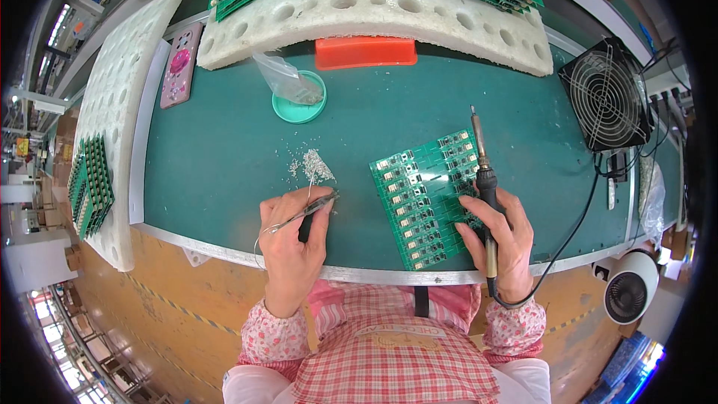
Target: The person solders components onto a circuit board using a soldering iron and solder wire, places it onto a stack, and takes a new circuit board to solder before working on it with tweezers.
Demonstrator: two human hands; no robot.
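Observation:
My left hand (292, 243) is closed on a pair of tweezers (308, 210), and a thin wire, apparently solder, runs through the same fingers and loops out at the wrist side. Just beyond those fingertips lies a loose heap of tiny pale parts (315, 167). In my right hand (505, 238) is a soldering iron (486, 182), its metal tip pointing away from me. Under the iron and those fingers, a green circuit board panel (423, 193) with rows of small components rests tilted on the mat; the hand covers its right side.
A green round lid (301, 111) holds a clear plastic bag (278, 76). Behind are a red tray (366, 52) and a foam block (374, 11) bearing stacked boards. A phone (181, 65) and foam sheet (123, 101) stand left. A fan (607, 97) and the iron's cable (572, 237) occupy the right.

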